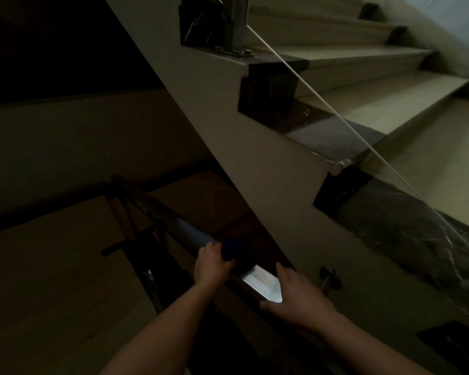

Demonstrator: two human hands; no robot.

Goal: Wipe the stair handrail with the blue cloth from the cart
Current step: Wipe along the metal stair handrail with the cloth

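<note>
Lower centre: right hand rests on the shiny square-section steel handrail, fingers loosely curled over it, likely steadying | just beyond: left hand, fingers closed, pressing the dark blue cloth onto the rail for wiping | upper right: pale stone stairs.

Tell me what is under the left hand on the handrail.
The left hand presses a dark blue cloth onto the shiny metal handrail. Only the cloth's far edge shows; the rest, and the rail beneath it, is covered.
</note>
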